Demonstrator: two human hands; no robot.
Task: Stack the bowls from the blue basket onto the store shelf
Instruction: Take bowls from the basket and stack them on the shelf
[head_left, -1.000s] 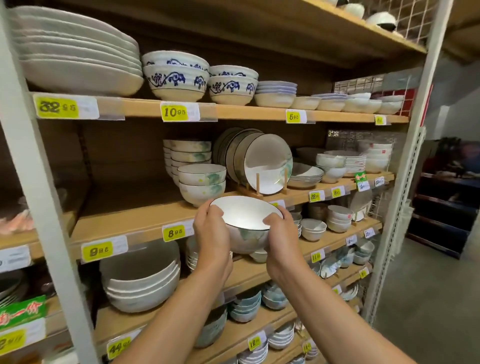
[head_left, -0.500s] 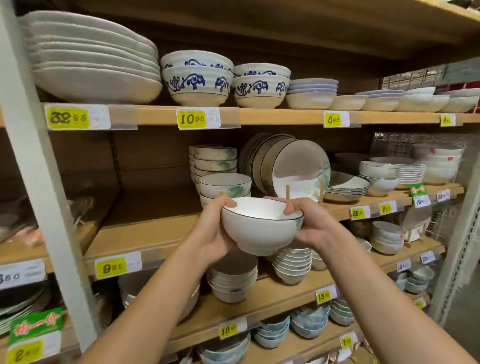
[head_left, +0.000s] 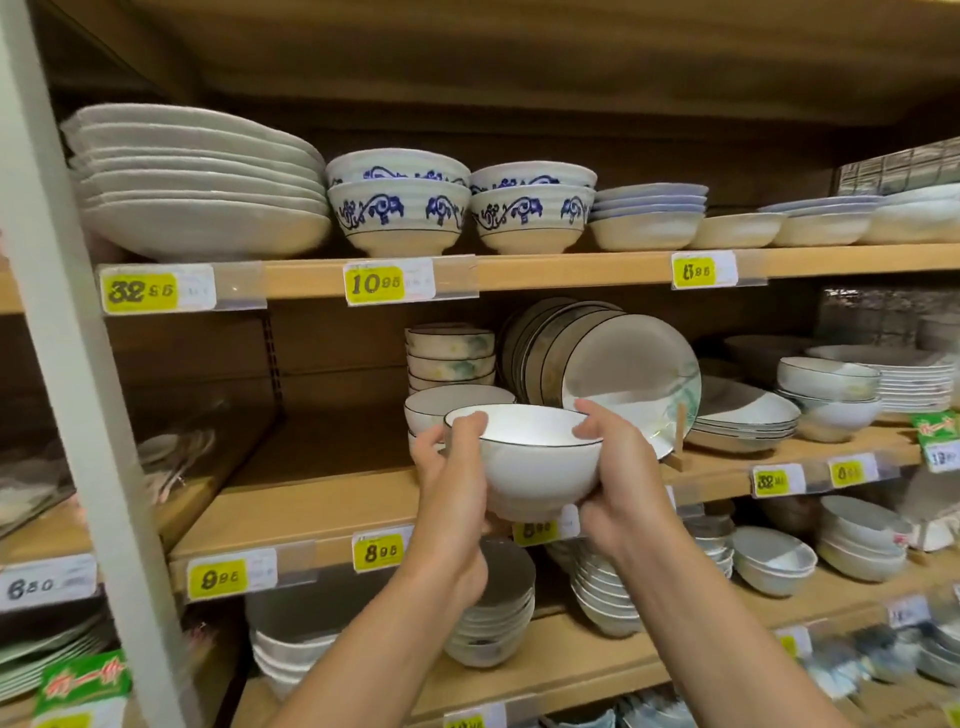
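Note:
A white bowl (head_left: 535, 462) with a thin dark rim is held upright between both my hands, just in front of the middle wooden shelf (head_left: 311, 509). My left hand (head_left: 451, 478) grips its left side with fingers over the rim. My right hand (head_left: 621, 483) grips its right side the same way. Right behind the bowl, on the shelf, stands a short stack of matching bowls (head_left: 447, 408), and a taller stack (head_left: 449, 356) stands behind that. The blue basket is out of view.
Upright plates (head_left: 623, 374) lean in a wooden rack just right of the held bowl. Bare shelf board lies to the left of the bowl stacks. Blue-patterned bowls (head_left: 397, 208) and large white plates (head_left: 197, 182) fill the shelf above. A white upright post (head_left: 78, 364) stands at the left.
Both hands have lifted the bowl from below shelf level up to the middle shelf, close to the front stack of matching bowls. The view has moved closer and to the left.

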